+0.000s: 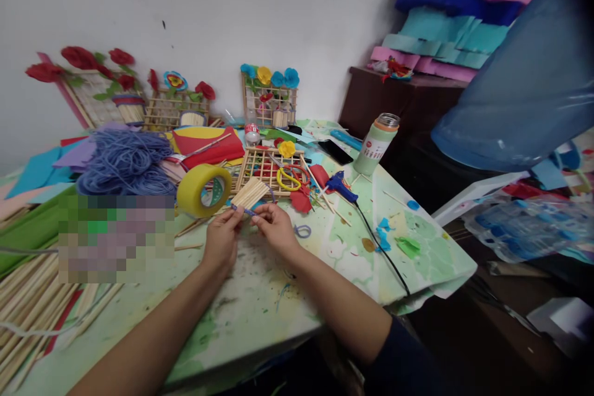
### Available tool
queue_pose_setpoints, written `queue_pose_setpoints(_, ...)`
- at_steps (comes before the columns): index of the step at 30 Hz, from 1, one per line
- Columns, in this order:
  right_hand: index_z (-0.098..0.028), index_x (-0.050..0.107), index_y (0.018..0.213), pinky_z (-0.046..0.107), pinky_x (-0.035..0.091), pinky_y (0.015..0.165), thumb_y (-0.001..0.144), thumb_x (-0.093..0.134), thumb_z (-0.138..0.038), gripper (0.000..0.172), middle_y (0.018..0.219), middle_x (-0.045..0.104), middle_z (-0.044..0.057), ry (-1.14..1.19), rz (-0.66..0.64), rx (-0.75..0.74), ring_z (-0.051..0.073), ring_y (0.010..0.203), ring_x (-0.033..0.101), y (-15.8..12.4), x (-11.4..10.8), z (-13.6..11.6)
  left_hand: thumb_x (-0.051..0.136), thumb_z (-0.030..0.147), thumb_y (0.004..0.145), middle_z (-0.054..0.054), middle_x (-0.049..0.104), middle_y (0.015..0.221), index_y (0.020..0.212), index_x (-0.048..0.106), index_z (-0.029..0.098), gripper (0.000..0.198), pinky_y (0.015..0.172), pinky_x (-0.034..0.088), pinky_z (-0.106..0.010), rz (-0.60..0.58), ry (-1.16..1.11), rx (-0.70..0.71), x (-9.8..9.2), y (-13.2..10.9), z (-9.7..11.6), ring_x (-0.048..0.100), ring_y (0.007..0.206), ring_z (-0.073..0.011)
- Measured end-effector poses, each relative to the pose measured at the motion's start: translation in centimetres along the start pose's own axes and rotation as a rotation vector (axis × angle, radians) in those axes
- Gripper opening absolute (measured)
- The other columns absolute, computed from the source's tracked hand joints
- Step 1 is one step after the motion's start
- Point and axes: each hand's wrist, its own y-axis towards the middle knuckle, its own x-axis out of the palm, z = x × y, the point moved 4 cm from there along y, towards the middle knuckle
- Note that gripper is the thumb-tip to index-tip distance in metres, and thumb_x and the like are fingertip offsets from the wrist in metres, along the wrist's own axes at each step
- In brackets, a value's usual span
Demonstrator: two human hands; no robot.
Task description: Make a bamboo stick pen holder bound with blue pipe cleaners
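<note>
A small panel of short wooden sticks (251,192) laid side by side, banded along its near edge with blue cord (247,211), is between my hands above the table. My left hand (223,239) pinches the left end of that corded edge. At its right end, the fingers of my right hand (277,230) are closed on the same edge, and a strand of cord curls up behind them. Just beyond my left hand stands a roll of yellow tape (204,190). Behind the panel lies a stick lattice (260,164) with a yellow flower and yellow-handled scissors (288,180) on it.
A blue glue gun (342,185) trails a black cable toward the table's right edge. Behind it are a phone (335,151) and a green bottle (377,144). Blue yarn (125,158) and long sticks (32,309) lie to the left. Flower-decorated lattices (269,96) lean on the wall.
</note>
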Motion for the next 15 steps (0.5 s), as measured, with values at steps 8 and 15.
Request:
queue_pose_setpoints(8,-0.019,0.062,0.065,0.025,0.03,0.058,0.08,0.061,-0.03,0.018,0.063,0.058,-0.001,-0.641,-0.055,-0.261,0.013,0.06,0.048,0.7,-1.8,-2.4,0.078,0.031,0.062,0.004,0.047,0.061,0.053,0.06,0.015,0.026,0.053,0.032,-0.02,-0.008,0.146,0.095,-1.1,1.2,0.9,0.04,0.057,-0.0076)
queue_pose_setpoints(15,-0.017,0.065,0.07,0.022,0.032,0.057,0.079,0.062,-0.032,0.018,0.064,0.059,-0.002,-0.666,0.096,-0.259,0.011,0.06,0.048,1.3,-3.5,-3.8,0.077,0.033,0.06,0.001,0.054,0.068,0.057,0.062,0.016,0.023,0.06,0.038,-0.023,-0.041,0.252,0.137,-0.8,1.2,1.1,0.049,0.066,-0.0121)
